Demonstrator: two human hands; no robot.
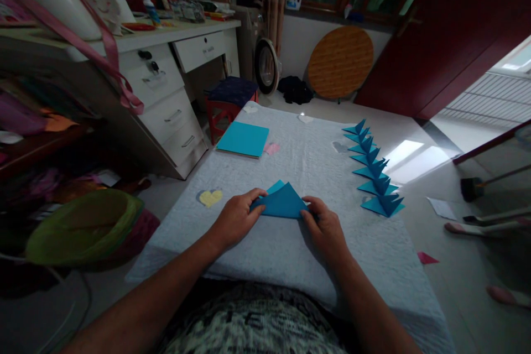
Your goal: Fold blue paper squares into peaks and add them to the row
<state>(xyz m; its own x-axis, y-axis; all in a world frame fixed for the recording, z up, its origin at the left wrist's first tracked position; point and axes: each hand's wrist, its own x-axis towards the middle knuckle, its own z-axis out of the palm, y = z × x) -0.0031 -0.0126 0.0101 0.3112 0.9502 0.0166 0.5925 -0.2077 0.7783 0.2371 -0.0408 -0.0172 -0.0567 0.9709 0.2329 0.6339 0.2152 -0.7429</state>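
Left hand (240, 213): thumb and fingers pinched on the left corner of a folded, peaked piece of blue paper (284, 203). Right hand (326, 227): thumb and fingers pinched on the right corner of the same piece. The hands were apart, with the paper spanning the gap between them. The paper was at the near middle of a table covered with a pale grey-white textured cloth (309, 168); its straight edge faced the person, and its peak pointed away. A second, lighter blue point showed behind the peak, slightly to the left. Whether the straight edge touched the cloth could not be determined.

Beyond the left hand, a neat stack of square turquoise paper sheets (244, 139) lay flat near the table's far left corner, just beside a pink heart-shaped patch (272, 149). A yellow heart-shaped patch (211, 198) showed on the cloth near the left hand. Along the right side, well apart from the right hand, stood a close row of pointed, folded blue paper pieces (375, 182), running from the far end towards the person.
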